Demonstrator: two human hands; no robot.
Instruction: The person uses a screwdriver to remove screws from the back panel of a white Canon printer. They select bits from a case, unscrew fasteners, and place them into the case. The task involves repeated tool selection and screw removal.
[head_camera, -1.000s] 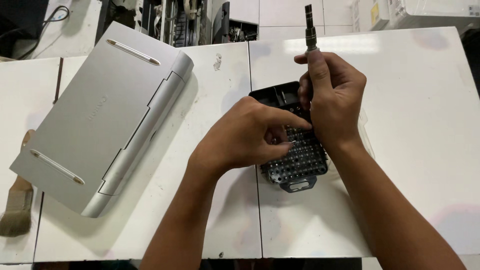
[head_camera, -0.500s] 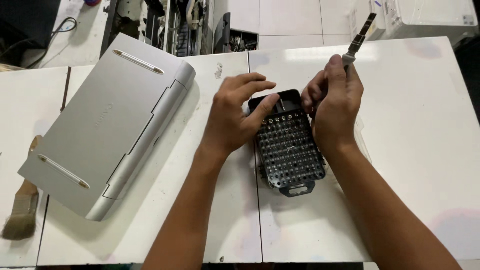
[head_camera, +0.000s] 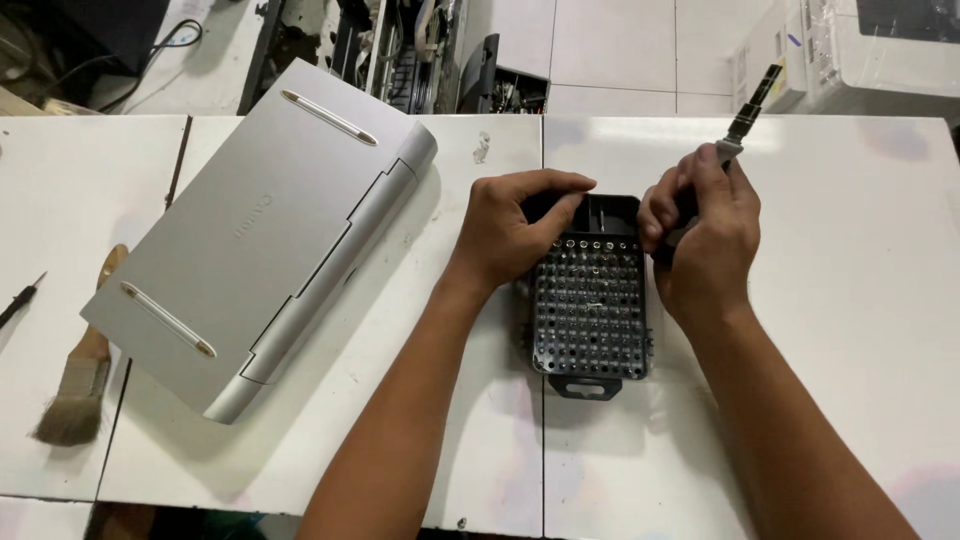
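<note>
Black bit case (head_camera: 590, 310) — between hands

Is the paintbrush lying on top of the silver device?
No, the paintbrush lies on the white table, left of the silver device and apart from it.

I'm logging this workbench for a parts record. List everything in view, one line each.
flat silver plastic device case: one, silver-grey, lying at an angle on the table's left half
black rectangular bit-set tray: one, black with rows of metal bits, table centre
slim screwdriver handle: one, dark and grey, in the right hand
wooden-handled paintbrush: one, tan, left edge
thin dark pointed tool: one, far left edge
white table: one, white panels
left hand: on the tray's top left corner
right hand: gripping the handle beside the tray
</note>
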